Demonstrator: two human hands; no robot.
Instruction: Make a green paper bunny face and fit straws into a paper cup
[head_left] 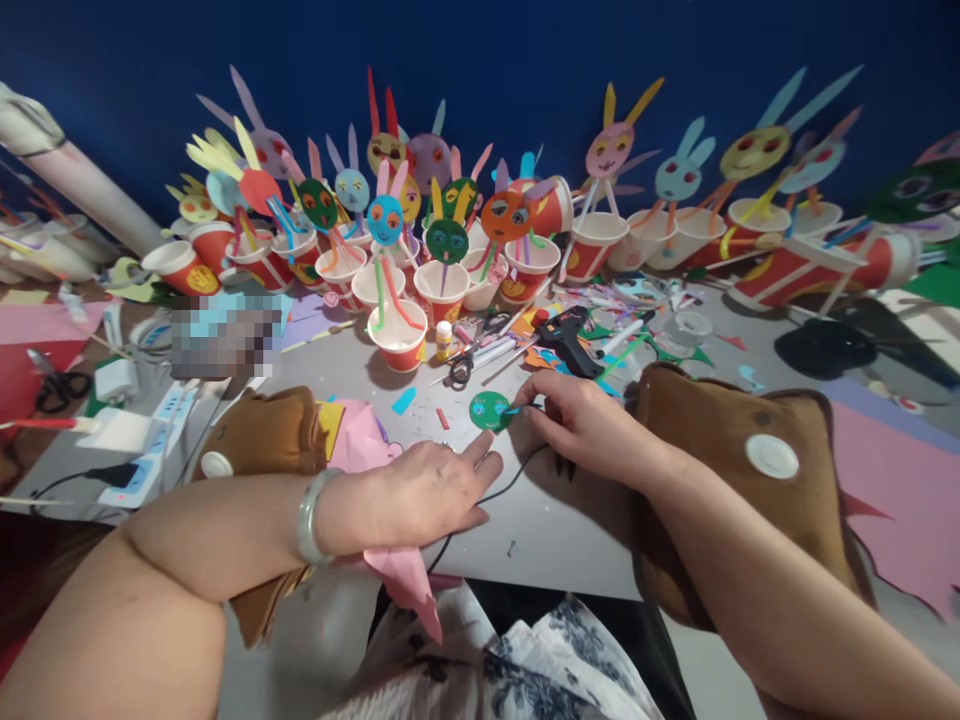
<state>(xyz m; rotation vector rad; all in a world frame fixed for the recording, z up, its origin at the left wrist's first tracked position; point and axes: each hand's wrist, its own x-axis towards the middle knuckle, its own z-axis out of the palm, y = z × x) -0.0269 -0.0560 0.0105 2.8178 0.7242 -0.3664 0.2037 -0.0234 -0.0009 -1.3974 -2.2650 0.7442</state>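
Observation:
A green paper disc with light blue eye shapes lies on the grey table between my hands. My right hand is at its right side, thumb and index finger pinched on a small blue paper piece that touches the disc's right edge. Just below the disc, my left hand rests with its fingers bent and close together; whether anything is under them is hidden. Pink paper shows beneath my left wrist. A red scrap and a blue scrap lie left of the disc.
Behind stand several paper cups with paper faces on strips. A black glue gun, scissors and a small bottle lie or stand ahead. Brown cushions flank my arms. A power strip is at left; a black cable crosses the table.

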